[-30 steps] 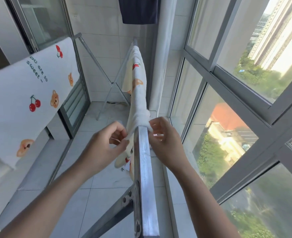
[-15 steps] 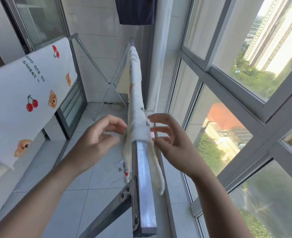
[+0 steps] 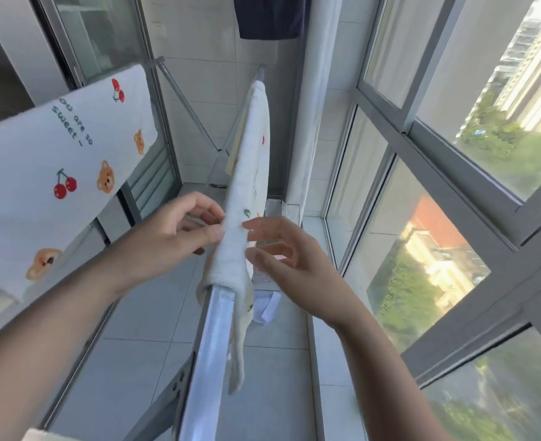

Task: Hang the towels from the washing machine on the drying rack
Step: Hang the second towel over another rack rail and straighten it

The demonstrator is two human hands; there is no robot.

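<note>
A white towel (image 3: 250,173) with small fruit and bear prints lies draped along the metal rail of the drying rack (image 3: 208,354), hanging down both sides. My left hand (image 3: 180,227) is at the towel's left side, thumb and fingertips touching the cloth near its near end. My right hand (image 3: 282,259) hovers just right of the towel with fingers spread and nothing in it. A second white towel (image 3: 56,173) with cherries, bears and the words "you are so sweet" hangs over the rack's left rail.
Large windows (image 3: 453,186) run close along the right. A sliding glass door (image 3: 103,43) stands behind the left towel. A dark garment (image 3: 272,17) hangs overhead at the back. Tiled floor (image 3: 135,361) lies between the rails, with a small white item (image 3: 267,308) below.
Both hands let go of the towel's near end a second ago. The towel has since settled over the rail, and my hands have moved forward along its sides, fingers apart.
</note>
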